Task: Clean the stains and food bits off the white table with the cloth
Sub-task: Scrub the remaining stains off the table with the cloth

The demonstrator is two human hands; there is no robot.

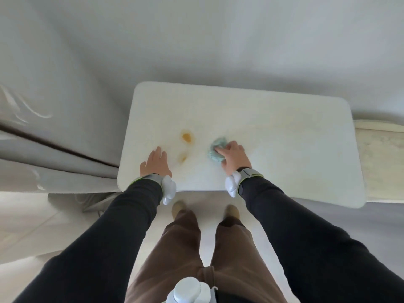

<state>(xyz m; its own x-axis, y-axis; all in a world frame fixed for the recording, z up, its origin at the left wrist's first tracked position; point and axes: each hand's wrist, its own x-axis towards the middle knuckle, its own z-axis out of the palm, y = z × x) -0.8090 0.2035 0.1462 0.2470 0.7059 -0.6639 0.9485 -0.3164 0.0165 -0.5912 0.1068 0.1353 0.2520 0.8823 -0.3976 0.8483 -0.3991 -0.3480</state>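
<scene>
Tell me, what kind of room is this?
Probably a room in a home, maybe a living room: a small white table with yellow stains, pale curtains on the left, and what looks like a sofa beside it.

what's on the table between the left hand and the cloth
In the head view, two orange-yellow stains lie between the left hand and the cloth: a larger stain farther back and a smaller stain nearer the left hand. The right hand presses the cloth.

white table bears two orange stains, a crumpled green cloth, both hands.
</scene>
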